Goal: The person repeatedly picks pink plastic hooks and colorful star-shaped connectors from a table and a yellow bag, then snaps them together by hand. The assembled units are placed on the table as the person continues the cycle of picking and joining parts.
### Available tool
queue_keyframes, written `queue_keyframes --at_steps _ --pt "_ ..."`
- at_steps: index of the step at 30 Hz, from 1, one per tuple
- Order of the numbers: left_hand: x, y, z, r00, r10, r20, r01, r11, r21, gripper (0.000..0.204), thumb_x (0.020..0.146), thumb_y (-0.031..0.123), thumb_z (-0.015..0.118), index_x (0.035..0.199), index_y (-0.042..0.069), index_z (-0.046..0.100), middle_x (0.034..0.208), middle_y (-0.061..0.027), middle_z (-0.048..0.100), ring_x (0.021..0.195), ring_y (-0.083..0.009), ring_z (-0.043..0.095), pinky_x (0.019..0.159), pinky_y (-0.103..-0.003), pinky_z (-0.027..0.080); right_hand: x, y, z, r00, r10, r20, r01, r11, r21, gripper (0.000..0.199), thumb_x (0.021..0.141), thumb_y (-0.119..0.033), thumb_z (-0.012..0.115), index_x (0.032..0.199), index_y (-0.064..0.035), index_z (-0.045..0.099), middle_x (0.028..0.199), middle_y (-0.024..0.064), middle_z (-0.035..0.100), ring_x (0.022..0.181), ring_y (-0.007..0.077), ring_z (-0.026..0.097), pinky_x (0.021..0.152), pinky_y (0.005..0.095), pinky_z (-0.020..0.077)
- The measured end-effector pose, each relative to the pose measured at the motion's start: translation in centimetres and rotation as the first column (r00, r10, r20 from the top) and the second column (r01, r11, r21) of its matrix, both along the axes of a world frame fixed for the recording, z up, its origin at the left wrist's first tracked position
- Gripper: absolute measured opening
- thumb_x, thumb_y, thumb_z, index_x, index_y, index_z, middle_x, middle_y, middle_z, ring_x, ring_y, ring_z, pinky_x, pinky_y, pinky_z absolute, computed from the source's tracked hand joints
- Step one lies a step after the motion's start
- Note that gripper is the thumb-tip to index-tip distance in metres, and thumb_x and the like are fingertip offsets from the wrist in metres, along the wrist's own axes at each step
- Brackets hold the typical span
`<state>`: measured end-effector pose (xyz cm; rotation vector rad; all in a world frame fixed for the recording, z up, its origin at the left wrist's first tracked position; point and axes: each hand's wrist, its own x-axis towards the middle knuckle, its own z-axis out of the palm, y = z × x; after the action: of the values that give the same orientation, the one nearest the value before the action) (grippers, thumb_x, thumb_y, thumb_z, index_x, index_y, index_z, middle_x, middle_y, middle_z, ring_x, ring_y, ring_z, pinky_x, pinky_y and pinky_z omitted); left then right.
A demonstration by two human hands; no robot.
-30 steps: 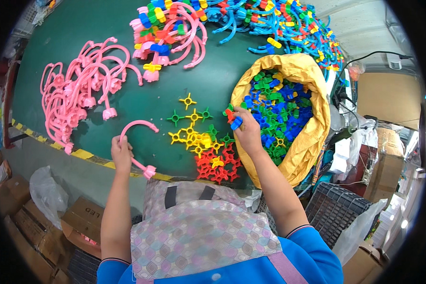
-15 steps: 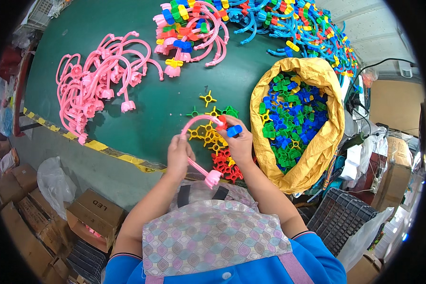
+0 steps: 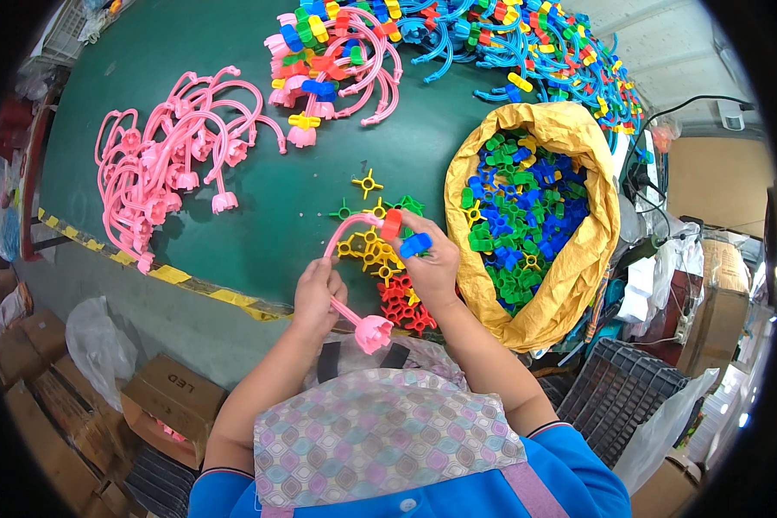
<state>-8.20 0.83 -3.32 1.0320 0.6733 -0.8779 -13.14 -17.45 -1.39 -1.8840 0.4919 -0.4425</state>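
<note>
My left hand [image 3: 317,292] is closed around a curved pink plastic tube [image 3: 344,237] with a flower-shaped cup [image 3: 373,334] at its lower end. At the tube's upper end sits a small red plastic piece [image 3: 391,225], pinched by my right hand [image 3: 433,266]. A blue plastic piece [image 3: 415,244] is also held in that hand, below the red one. Beneath my hands lie small yellow cross-shaped pieces [image 3: 368,250], red ones [image 3: 403,304] and a few green ones [image 3: 410,205] on the green table [image 3: 259,207].
A yellow fabric sack [image 3: 468,285], full of green and blue pieces, stands at the right. Plain pink tubes [image 3: 174,147] are heaped at the left. Pink tubes with coloured pieces [image 3: 380,73] and a blue-tube pile [image 3: 535,47] lie at the back. Striped tape [image 3: 233,298] marks the near edge.
The view has shifted slightly. My left hand has tilted the tube so its cup sits a little lower and faces up more. Both hands keep their hold.
</note>
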Motion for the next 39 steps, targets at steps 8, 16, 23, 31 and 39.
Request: queue_keyframes --at_steps 8,16,23,31,39 --pt "-0.5 -0.7 0.8 0.942 -0.255 0.218 0.219 0.96 0.177 0.024 0.107 0.028 0.045 0.109 0.006 0.053 0.058 0.0024 0.036 0.042 -0.0095 0.032 0.038 -0.027 0.031 -0.7 0.4 -0.8 0.999 0.036 -0.003 -0.036 0.992 -0.122 0.035 0.081 -0.003 0.078 0.115 0.0001 0.068 0.112 0.0151 0.071 0.101 0.025 0.07 0.089 0.0344 0.0548" --pt "-0.6 2.2 -1.4 0.985 -0.094 -0.148 0.065 0.98 -0.186 0.023 0.107 0.029 0.048 0.104 0.008 0.055 0.059 0.0026 0.036 0.044 -0.0088 0.031 0.039 -0.026 0.025 1.0 -1.3 -1.6 0.911 0.255 -0.324 -0.257 0.966 0.036 0.069 0.085 -0.039 0.078 0.132 0.0046 0.055 0.124 0.0206 0.059 0.115 0.0347 0.056 0.098 0.0405 0.0446" --pt "-0.1 2.3 -1.6 0.993 -0.017 -0.116 0.006 0.996 -0.09 0.022 0.106 0.032 0.049 0.1 0.012 0.054 0.057 0.0046 0.031 0.044 -0.0075 0.027 0.038 -0.025 0.02 1.4 -6.1 -8.5 0.912 0.055 -0.406 -0.26 0.843 -0.471 0.038 0.081 -0.015 0.077 0.113 0.0003 0.063 0.107 0.0161 0.061 0.103 0.0359 0.058 0.089 0.0429 0.0481" --pt "-0.2 2.4 -2.5 0.99 0.131 -0.043 -0.129 0.99 0.052 0.022 0.108 0.026 0.044 0.099 0.007 0.049 0.061 0.0 0.038 0.046 -0.0119 0.034 0.039 -0.028 0.026 4.2 -2.2 -6.5 0.881 0.379 -0.283 -0.466 0.591 -0.659 0.032 0.076 -0.004 0.064 0.109 -0.0053 0.066 0.117 0.0091 0.059 0.109 0.0294 0.054 0.092 0.04 0.0453" --pt "0.7 1.9 -1.9 0.985 0.173 -0.013 -0.171 0.979 0.11 0.022 0.107 0.027 0.045 0.1 0.006 0.05 0.06 0.0008 0.036 0.045 -0.0121 0.033 0.039 -0.028 0.026 4.8 0.4 -3.7 0.974 0.222 -0.055 -0.227 0.912 -0.342 0.037 0.072 -0.009 0.08 0.107 -0.0066 0.07 0.116 0.0077 0.066 0.108 0.0295 0.058 0.094 0.0411 0.0432"
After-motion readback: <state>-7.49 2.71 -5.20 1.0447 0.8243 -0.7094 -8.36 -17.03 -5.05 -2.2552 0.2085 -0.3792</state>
